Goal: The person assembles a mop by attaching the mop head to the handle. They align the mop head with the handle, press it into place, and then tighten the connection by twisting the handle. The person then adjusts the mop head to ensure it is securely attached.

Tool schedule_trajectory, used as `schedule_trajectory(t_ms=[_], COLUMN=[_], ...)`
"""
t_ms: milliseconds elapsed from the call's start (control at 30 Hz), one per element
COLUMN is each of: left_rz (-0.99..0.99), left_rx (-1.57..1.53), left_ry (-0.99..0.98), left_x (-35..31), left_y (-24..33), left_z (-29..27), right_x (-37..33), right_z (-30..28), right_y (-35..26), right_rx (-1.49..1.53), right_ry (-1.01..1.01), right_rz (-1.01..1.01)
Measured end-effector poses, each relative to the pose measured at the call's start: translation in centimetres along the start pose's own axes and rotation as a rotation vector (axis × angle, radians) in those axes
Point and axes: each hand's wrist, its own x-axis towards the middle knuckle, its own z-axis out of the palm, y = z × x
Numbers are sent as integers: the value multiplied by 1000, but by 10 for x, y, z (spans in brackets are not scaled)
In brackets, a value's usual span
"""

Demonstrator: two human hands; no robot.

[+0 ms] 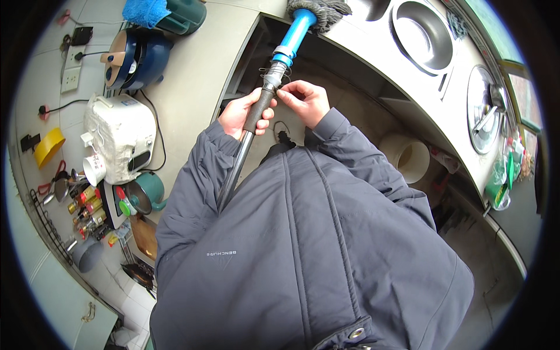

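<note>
Grey foam sleeves the grip (pixel 252 121) of the mop (pixel 265 100) that slants in front of you, its string head (pixel 329 14) and blue socket (pixel 296 34) pointing to the far side and its metal pole (pixel 235 166) running near, along your left sleeve. Your left hand (pixel 244 112) is curled round that grip, fingers closed on it, thumb toward the metal collar (pixel 274 74). Thin wire (pixel 288 72) loops loosely about the collar, just beyond your fingers. Your right hand (pixel 306 104) comes in from the right side, thumb and forefinger pinched together on the wire beside the collar's near end, the other fingers folded in.

Below the counter on your right (pixel 373 48), a cream bucket (pixel 412 160) lies with its mouth partly toward you. On that counter sit a round, deep metal pan (pixel 424 39) and, nearer, a glass lid (pixel 483 116). On the left counter (pixel 204 67), a blue mesh cloth (pixel 144 10) lies against a dark green container (pixel 185 16); nearer come a dark blue cooker (pixel 140 61), a white cup (pixel 94 170), a teal pot (pixel 149 189) and a cluster of seasoning bottles (pixel 88 210), whose labels are too small to read. Pale lettering and a small emblem mark your grey jacket (pixel 318 245).
</note>
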Motion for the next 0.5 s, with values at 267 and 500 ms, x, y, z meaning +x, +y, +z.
schedule_trajectory(t_ms=[267,500], left_rz=[40,46], left_rx=[-61,-59], left_ry=[-41,-93], left_x=[5,9], left_y=[-5,-7], left_z=[-8,-6], right_x=[1,3], right_z=[9,2], right_y=[0,-1], right_rx=[283,114], right_ry=[63,-11], right_rz=[42,-23])
